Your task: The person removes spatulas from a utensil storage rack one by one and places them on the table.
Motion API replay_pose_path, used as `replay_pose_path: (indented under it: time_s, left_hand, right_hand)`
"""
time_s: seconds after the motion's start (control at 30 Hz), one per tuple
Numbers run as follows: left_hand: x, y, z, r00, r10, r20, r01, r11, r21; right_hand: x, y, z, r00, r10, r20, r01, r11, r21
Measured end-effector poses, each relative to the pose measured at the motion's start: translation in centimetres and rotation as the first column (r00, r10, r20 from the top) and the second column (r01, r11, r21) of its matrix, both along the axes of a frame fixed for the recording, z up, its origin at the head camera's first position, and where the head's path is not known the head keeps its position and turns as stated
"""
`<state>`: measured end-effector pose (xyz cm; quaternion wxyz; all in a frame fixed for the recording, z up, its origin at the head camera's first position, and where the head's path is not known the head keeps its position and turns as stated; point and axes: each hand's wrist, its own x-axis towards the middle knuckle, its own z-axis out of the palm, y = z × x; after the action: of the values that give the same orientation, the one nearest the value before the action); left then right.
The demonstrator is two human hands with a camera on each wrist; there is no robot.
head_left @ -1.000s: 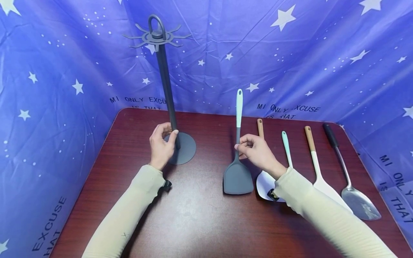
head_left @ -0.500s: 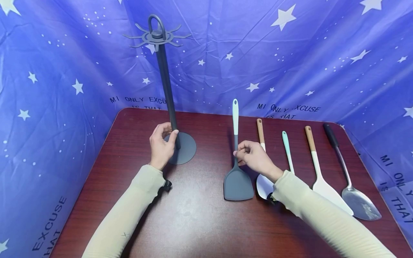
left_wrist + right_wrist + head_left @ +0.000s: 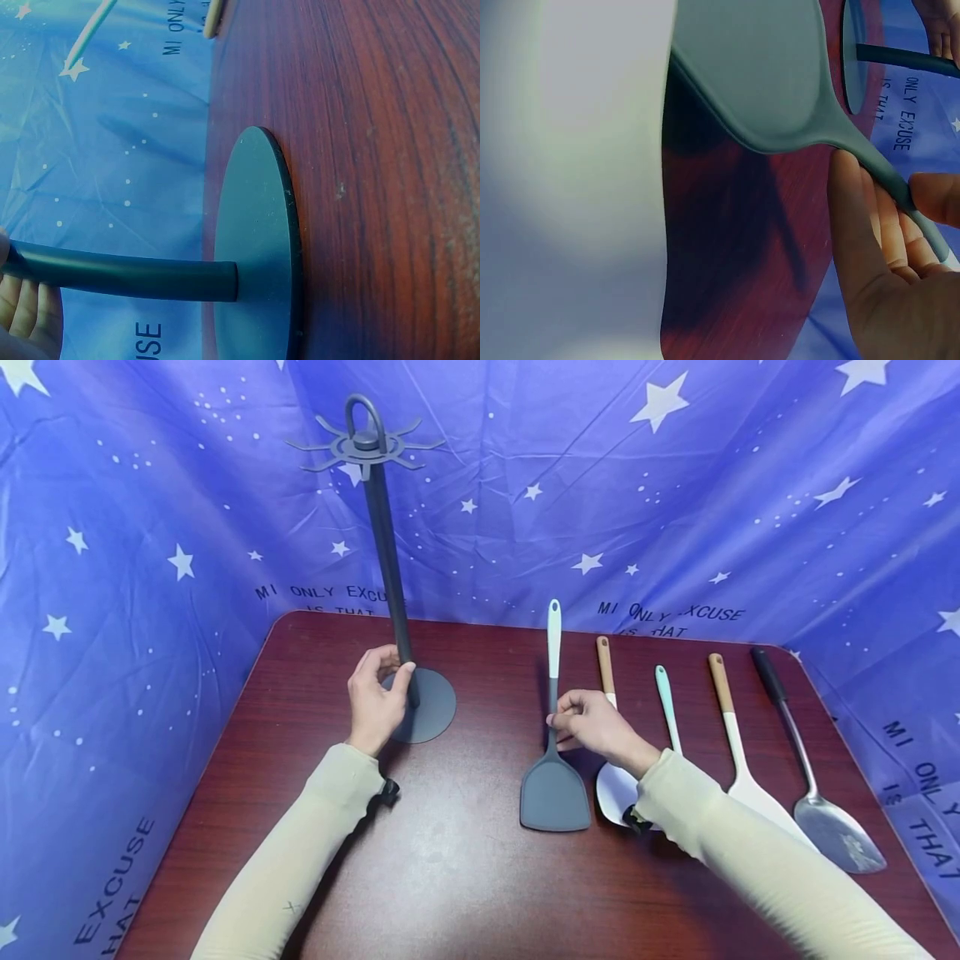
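My left hand (image 3: 378, 697) grips the dark pole (image 3: 390, 568) of an upright utensil stand, low down near its round base (image 3: 438, 706). Several hooks (image 3: 366, 446) ring the stand's top, with a loop above them. My right hand (image 3: 596, 727) pinches the neck of a grey turner (image 3: 555, 793) between thumb and fingers. Its pale mint handle points away from me and the broad blade towards me. In the right wrist view the turner's neck (image 3: 874, 161) is tilted above the table and casts a shadow; whether the blade's edge touches the wood, I cannot tell.
Right of the turner lie a white-headed utensil (image 3: 615, 787) with a wooden handle, a mint-handled utensil (image 3: 666, 693) partly under my sleeve, a white turner (image 3: 750, 785) and a metal turner (image 3: 840, 835). A starry blue curtain (image 3: 487, 485) stands behind the table (image 3: 420, 877).
The grey turner and my right hand have come down and slightly towards me, mostly in the first half second. My left hand and the stand have stayed put.
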<state>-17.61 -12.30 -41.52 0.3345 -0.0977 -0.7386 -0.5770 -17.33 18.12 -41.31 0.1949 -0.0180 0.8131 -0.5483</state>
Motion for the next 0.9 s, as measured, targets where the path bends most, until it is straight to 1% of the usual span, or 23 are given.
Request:
replay_pose_path:
  time_s: [0.2, 0.4, 0.63, 0.73, 0.9]
  left_hand:
    - [0.01, 0.03, 0.06, 1.000, -0.002, 0.000, 0.002, 1.000, -0.008]
    - [0.00, 0.00, 0.07, 1.000, -0.001, -0.001, 0.001, 1.000, 0.000]
    - [0.00, 0.02, 0.05, 1.000, -0.001, 0.000, 0.001, 1.000, 0.004]
    - [-0.01, 0.01, 0.03, 1.000, -0.001, 0.001, 0.001, 1.000, 0.000]
    - [0.01, -0.01, -0.01, 1.000, 0.007, 0.002, -0.007, 1.000, -0.003]
  right_hand:
    - [-0.13, 0.17, -0.38, 0.999, -0.009, 0.038, 0.009, 1.000, 0.002]
    - [-0.17, 0.11, -0.75, 0.999, -0.001, 0.049, 0.000, 1.000, 0.018]
    - [-0.15, 0.02, -0.76, 0.998, 0.000, 0.065, -0.004, 0.998, 0.062]
    - [-0.14, 0.03, -0.69, 0.997, -0.015, 0.075, 0.008, 0.996, 0.086]
    - [-0.34, 0.09, -0.61, 0.998, -0.013, 0.068, 0.004, 0.990, 0.138]
